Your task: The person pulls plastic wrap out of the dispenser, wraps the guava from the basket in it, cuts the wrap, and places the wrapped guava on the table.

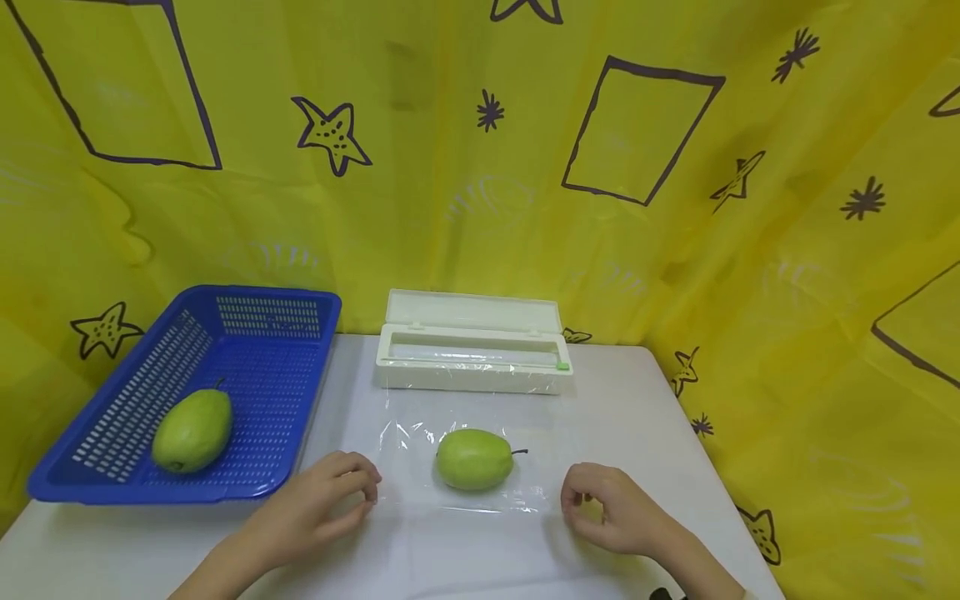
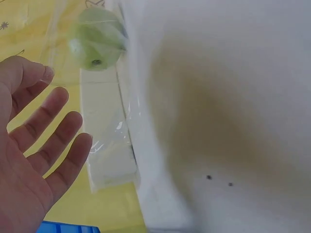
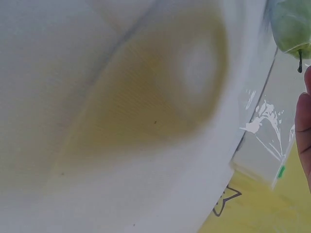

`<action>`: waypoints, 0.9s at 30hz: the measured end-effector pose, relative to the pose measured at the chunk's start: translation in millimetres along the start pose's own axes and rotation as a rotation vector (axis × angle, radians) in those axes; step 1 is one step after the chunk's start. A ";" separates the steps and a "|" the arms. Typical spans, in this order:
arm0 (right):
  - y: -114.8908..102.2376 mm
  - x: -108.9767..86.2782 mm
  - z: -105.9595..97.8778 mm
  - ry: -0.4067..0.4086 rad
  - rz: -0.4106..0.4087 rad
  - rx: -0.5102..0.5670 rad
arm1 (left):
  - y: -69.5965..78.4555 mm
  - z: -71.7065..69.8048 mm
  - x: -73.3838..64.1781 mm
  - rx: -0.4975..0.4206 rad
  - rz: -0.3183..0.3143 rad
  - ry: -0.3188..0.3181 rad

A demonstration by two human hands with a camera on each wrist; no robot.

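A green pear (image 1: 474,459) lies on its side on a sheet of clear plastic wrap (image 1: 531,493), its stem pointing right. The wrap runs forward from a white dispenser box (image 1: 476,379) whose lid stands up. At the sheet's near left corner, my left hand (image 1: 318,504) pinches the wrap's edge between thumb and forefinger; the other fingers (image 2: 73,126) spread loosely in the left wrist view. My right hand (image 1: 611,508) has curled fingers at the near right corner, gripping the film there. Only a slice of that hand shows in the right wrist view.
At the left stands a blue plastic basket (image 1: 315,367) with another green pear (image 1: 192,431) inside. A roll of film (image 1: 472,356) lies in the dispenser, which has a green tab (image 1: 563,366). Behind the white table (image 1: 637,392) hangs a yellow patterned curtain (image 1: 450,208).
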State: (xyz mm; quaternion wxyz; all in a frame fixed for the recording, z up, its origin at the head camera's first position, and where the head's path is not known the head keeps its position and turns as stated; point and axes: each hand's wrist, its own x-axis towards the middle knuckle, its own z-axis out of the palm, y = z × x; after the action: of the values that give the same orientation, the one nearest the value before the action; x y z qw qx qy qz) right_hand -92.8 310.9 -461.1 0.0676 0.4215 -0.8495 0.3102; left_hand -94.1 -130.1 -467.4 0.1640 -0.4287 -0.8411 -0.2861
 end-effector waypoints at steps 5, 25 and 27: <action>4.5 2.7 -1.2 0.020 0.009 0.024 | -0.1 -2.2 7.1 0.031 -0.020 0.011; 24.3 16.9 -3.4 0.067 0.147 0.177 | -5.6 -11.7 38.1 0.146 -0.132 0.054; 26.2 17.1 -1.9 0.076 0.184 0.216 | -7.2 -11.6 39.3 0.147 -0.142 0.051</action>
State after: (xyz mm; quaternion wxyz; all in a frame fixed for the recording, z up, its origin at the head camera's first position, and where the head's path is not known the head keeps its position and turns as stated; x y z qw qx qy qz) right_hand -123.8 312.3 -465.4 0.0252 0.3346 -0.8431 0.4203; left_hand -122.4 -116.0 -440.3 0.1955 -0.3473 -0.8837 -0.2453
